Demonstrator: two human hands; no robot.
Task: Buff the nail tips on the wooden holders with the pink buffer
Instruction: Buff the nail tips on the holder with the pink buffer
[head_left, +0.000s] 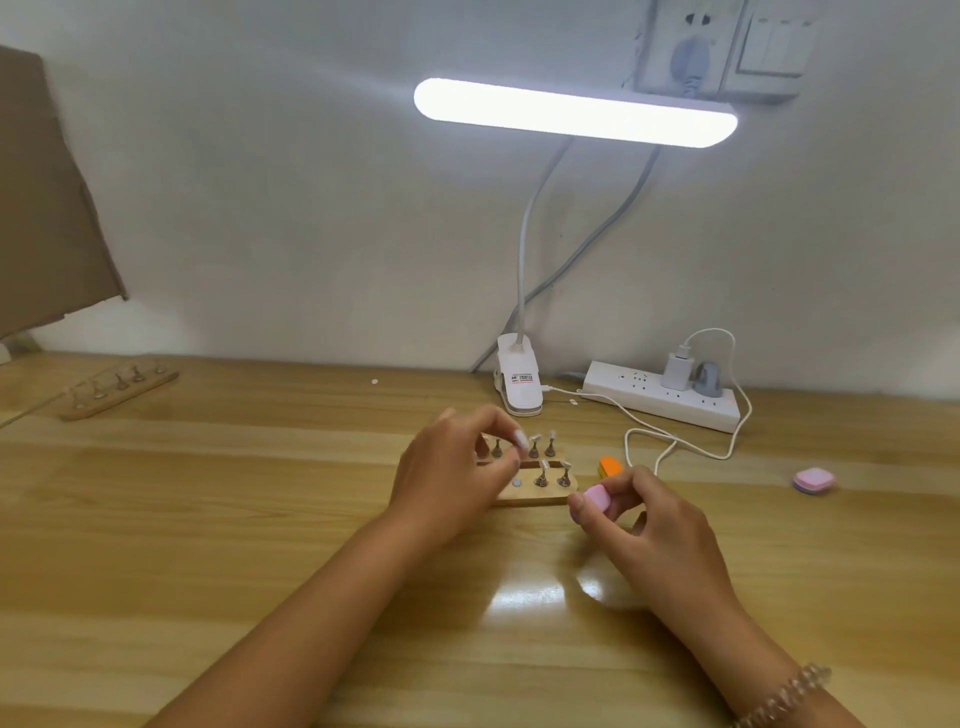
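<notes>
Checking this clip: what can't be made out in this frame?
Head view only.
1. Holders: left ends hidden behind the left hand.
2. Whether its fingers pinch a tip: too small, blurred.
3. Buffer: mostly covered by the right hand.
4. Far holder: blurred, its tips unclear.
5. Lamp clip label: too small to read.

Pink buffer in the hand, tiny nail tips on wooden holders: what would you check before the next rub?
1. Pink buffer gripped by right hand: ok.
2. Left hand pinching a nail tip: cannot tell, fingers hide the contact.
3. Buffer meeting a tip: not ok, they are apart.
4. Near wooden holder lying flat on the table: ok.
5. White cable apart from the holder: ok.
</notes>
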